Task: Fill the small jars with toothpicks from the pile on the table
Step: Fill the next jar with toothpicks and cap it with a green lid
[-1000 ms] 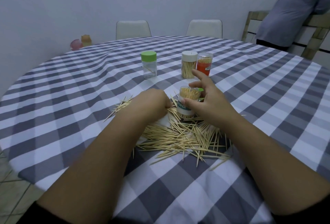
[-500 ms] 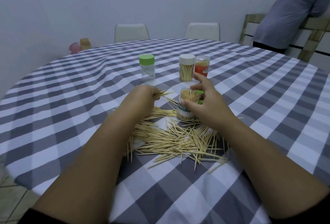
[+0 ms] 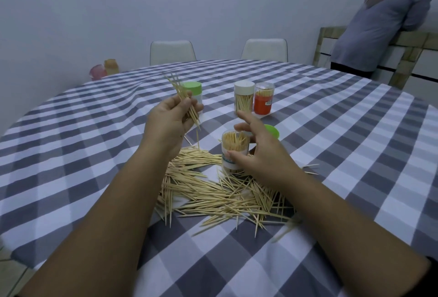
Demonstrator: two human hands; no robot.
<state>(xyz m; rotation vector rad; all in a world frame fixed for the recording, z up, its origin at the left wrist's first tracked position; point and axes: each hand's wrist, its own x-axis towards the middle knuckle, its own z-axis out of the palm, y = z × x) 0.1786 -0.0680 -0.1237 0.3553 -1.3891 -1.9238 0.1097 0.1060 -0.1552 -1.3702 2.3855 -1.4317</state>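
Observation:
A loose pile of toothpicks point(image 3: 213, 190) lies on the checked tablecloth in front of me. Raised above the pile's far left edge, my left hand point(image 3: 169, 120) grips a bundle of toothpicks point(image 3: 183, 99) that sticks up past the fingers; one pick is dropping below it. An open clear jar point(image 3: 234, 152), nearly full of toothpicks, stands upright at the pile's far side. My right hand point(image 3: 259, 154) holds this jar from the right, thumb on its label, fingers spread behind it. Its green lid point(image 3: 272, 131) lies just behind the hand.
Farther back stand a green-lidded jar point(image 3: 195, 90), partly behind my left hand, a white-lidded jar of toothpicks point(image 3: 244, 100) and an orange-labelled jar point(image 3: 263, 99). Two chairs point(image 3: 171, 51) stand at the table's far side. A person point(image 3: 381, 19) leans on a counter at the right.
My left hand closed on a bundle in the pile and lifted it up and away from me. The right hand stayed on the jar, its fingers spreading a little.

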